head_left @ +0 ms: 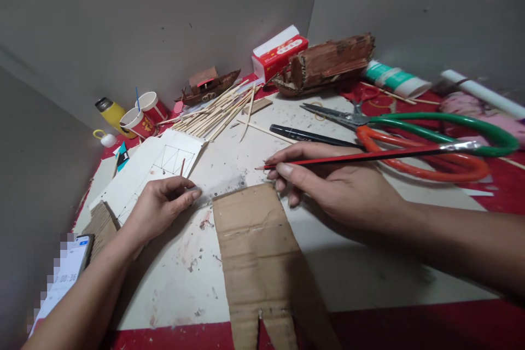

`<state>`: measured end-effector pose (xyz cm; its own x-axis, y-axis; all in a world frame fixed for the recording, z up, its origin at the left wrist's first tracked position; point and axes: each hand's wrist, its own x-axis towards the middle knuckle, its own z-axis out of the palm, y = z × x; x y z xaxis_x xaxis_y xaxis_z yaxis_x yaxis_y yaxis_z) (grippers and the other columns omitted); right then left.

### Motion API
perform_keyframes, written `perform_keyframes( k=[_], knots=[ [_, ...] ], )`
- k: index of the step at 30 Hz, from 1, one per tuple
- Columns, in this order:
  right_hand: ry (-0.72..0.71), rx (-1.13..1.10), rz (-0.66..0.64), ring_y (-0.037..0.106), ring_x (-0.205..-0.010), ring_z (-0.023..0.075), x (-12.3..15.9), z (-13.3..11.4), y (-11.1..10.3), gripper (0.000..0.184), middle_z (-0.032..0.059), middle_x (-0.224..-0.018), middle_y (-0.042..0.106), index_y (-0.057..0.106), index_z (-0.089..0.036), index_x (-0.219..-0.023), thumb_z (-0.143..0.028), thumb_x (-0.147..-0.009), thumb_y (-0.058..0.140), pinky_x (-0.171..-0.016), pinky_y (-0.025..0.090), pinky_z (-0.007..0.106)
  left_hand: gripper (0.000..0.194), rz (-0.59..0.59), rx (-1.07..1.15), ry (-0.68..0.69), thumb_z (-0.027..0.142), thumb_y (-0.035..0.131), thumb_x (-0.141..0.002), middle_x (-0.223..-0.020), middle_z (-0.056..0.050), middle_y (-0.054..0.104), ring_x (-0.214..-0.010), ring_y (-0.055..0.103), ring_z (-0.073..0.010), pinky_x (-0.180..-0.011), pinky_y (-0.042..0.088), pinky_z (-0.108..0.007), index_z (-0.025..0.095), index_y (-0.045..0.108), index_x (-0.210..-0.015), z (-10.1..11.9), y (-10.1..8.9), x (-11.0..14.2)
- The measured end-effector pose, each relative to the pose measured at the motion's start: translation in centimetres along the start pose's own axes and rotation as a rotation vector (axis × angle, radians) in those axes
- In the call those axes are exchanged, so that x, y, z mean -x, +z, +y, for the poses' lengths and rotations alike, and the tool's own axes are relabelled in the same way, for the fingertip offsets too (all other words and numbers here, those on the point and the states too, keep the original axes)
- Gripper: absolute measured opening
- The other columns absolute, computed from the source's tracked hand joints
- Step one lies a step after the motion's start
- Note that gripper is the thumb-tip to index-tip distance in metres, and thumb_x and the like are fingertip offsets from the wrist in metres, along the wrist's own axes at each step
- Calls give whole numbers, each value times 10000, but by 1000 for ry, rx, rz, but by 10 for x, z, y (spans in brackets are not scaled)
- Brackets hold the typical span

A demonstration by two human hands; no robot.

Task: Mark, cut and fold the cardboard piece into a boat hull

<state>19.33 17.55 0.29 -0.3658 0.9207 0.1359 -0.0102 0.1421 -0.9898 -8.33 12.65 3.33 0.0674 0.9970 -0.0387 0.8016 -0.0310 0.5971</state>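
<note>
Gripping a pencil [394, 154] with the right hand [334, 188] near the far end of the cardboard [254, 240]; curling the left hand [162, 205] by a clear strip [227, 185], not showing if gripping.

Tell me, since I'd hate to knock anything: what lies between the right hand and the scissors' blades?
In the head view, a black marker lies between the right hand and the scissors' blades.
</note>
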Motion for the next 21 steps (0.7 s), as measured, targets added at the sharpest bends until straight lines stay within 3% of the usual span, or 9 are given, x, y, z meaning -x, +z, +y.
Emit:
perform_keyframes(
  k=[10, 21],
  knots=[
    [92, 34, -22, 650, -626, 165, 1, 1, 1, 163, 54, -786, 698, 692, -206, -902, -354, -841, 667, -474, 560, 250, 236, -9, -6, 27, 408, 656, -839, -681, 18, 662, -620, 517, -108, -574, 406, -226, 182, 712, -801, -11, 3, -2],
    [114, 85, -37, 643, -607, 162, 2, 0, 2, 202, 58, -762, 693, 683, -187, -910, -374, -842, 649, -466, 543, 250, 304, 37, -87, -4, 479, 660, -807, -623, 21, 601, -592, 469, -120, -554, 378, -254, 187, 677, -727, -14, -2, 1]
  ],
)
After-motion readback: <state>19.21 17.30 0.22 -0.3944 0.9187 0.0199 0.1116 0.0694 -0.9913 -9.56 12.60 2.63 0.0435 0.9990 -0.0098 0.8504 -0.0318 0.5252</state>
